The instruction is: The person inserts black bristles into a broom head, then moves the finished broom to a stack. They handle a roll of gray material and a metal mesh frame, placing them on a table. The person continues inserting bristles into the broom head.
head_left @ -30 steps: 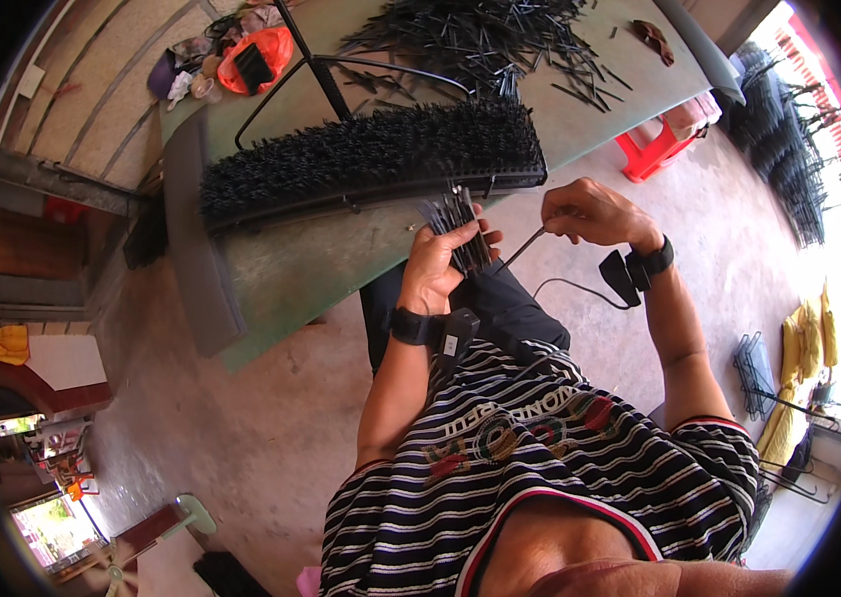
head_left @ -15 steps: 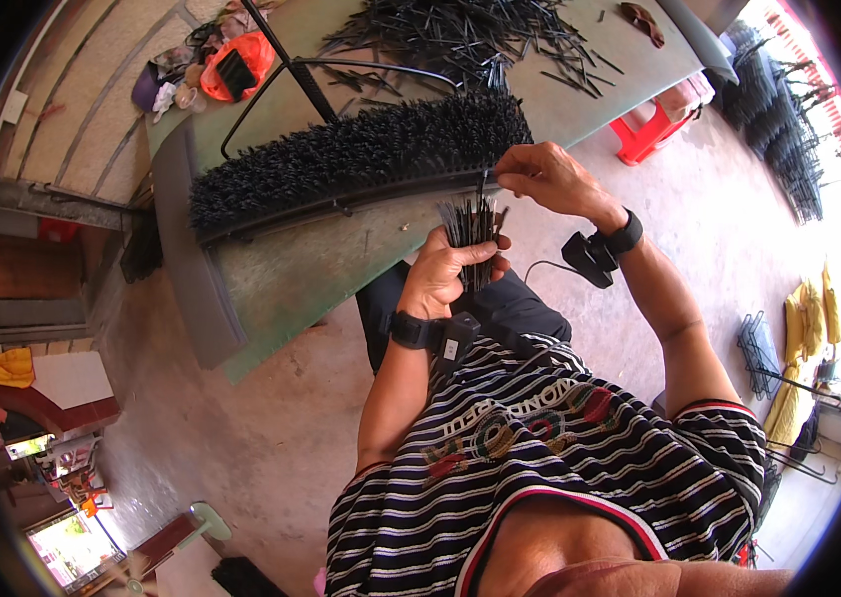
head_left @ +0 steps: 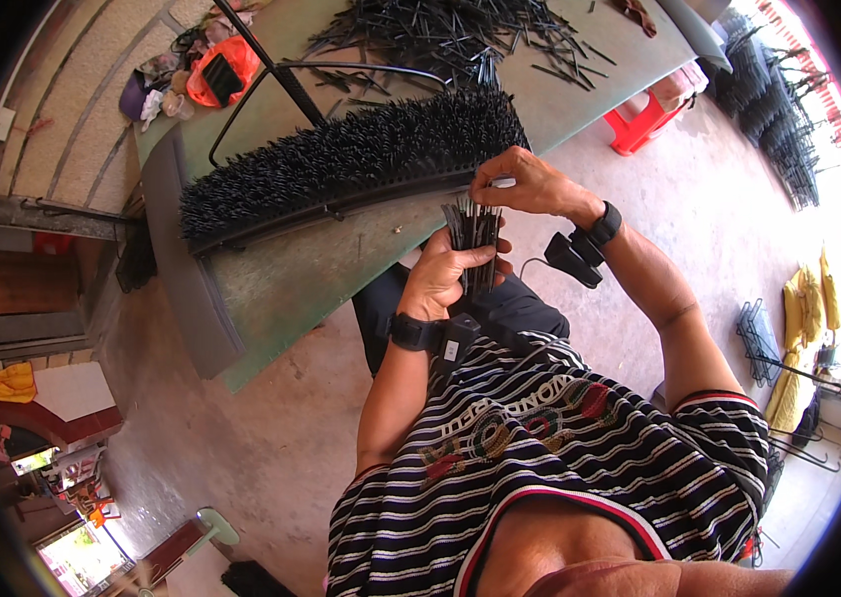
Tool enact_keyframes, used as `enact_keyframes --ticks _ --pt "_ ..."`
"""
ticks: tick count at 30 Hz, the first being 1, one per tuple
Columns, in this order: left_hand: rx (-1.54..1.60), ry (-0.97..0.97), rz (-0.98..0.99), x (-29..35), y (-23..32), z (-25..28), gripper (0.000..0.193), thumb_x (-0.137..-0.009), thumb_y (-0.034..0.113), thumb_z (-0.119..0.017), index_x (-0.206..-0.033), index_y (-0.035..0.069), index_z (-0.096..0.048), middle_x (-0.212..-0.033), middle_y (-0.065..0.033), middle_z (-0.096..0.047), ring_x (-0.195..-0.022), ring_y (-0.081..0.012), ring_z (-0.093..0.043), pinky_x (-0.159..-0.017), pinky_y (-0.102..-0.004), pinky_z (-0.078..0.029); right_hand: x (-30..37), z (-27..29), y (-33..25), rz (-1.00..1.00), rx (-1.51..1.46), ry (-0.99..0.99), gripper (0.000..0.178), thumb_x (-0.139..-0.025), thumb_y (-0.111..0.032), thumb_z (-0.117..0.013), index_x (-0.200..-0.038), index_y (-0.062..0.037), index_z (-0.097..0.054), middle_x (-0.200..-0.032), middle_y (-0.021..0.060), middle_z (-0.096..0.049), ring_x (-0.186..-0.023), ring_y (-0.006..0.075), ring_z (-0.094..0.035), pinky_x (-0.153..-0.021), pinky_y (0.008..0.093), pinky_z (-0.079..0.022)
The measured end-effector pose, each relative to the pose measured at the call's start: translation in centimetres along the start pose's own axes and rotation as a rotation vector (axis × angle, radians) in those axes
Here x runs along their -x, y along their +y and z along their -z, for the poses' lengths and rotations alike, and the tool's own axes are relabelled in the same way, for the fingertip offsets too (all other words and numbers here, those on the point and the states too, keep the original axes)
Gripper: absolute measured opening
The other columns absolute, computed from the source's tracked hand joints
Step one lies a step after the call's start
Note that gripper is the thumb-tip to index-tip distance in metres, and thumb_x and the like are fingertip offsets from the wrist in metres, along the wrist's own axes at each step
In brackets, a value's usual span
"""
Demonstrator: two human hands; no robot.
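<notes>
Left hand (head_left: 440, 284) grip closes round a bundle of thin black plastic strips (head_left: 473, 239), light, springy, best held mid-length, while right hand (head_left: 530, 182) pinches one tip above.

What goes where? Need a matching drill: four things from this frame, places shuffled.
Things:
1. bundle of thin black plastic strips
2. long black bristly brush strip
3. red plastic stool
4. orange plastic bag

Places:
A. on the floor beyond the green table
B. at the table's far left end
C. gripped in the left hand
D. lying along the table, right hand at its end

Pairs: 1-C, 2-D, 3-A, 4-B
</notes>
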State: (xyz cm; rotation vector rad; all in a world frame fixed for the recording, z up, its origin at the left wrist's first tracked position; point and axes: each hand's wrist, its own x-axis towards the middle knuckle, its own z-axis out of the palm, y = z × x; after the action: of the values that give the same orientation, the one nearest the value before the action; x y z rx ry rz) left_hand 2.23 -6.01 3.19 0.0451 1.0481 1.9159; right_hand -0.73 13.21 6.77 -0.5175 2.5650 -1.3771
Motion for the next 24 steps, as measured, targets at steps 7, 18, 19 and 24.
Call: enact_keyframes --ticks 7,18,19,24 --pt "0.017 -0.011 -0.013 0.0 0.6 -0.4 0.036 -0.078 0.001 -0.058 -0.114 0.002 -0.051 -0.089 -0.0101 -0.062 -0.075 -0.0227 -0.063 -0.064 -0.0331 -0.052 0.1 -0.1 -0.1 0.008 -0.012 0.204 0.017 -0.074 -0.013 -0.059 -0.080 0.0029 -0.064 -0.079 0.0106 -0.065 -0.079 0.0166 -0.061 -0.076 0.0299 -0.046" --pt "0.072 -0.049 -0.030 -1.2 -0.5 0.4 0.036 -0.081 0.003 -0.053 -0.117 0.001 -0.048 -0.090 -0.0127 -0.061 -0.077 -0.0266 -0.063 -0.066 -0.0356 -0.053 2.0 0.1 -1.6 0.287 0.027 0.785 0.009 -0.074 -0.002 -0.057 -0.081 0.0024 -0.059 -0.077 0.0102 -0.060 -0.070 0.0197 -0.058 -0.066 0.0291 -0.046" --pt "0.100 -0.047 -0.041 -1.3 -0.6 0.5 0.036 -0.081 0.002 -0.053 -0.117 0.000 -0.048 -0.091 -0.0131 -0.060 -0.077 -0.0273 -0.063 -0.066 -0.0361 -0.053 2.6 0.2 -2.1 0.418 0.180 0.800 0.010 -0.072 0.003 -0.058 -0.082 0.0010 -0.057 -0.082 0.0103 -0.058 -0.072 0.0233 -0.057 -0.066 0.0303 -0.046" --pt "0.266 0.030 -0.086 -1.9 -0.3 0.2 0.037 -0.079 0.003 -0.046 -0.117 -0.001 -0.048 -0.098 -0.0163 -0.060 -0.083 -0.0283 -0.062 -0.070 -0.0383 -0.053 5.8 -1.2 -1.1 0.897 0.769 0.474 0.035 -0.061 -0.012 -0.065 -0.092 0.0008 -0.058 -0.093 0.0118 -0.055 -0.084 0.0258 -0.056 -0.079 0.0427 -0.047"
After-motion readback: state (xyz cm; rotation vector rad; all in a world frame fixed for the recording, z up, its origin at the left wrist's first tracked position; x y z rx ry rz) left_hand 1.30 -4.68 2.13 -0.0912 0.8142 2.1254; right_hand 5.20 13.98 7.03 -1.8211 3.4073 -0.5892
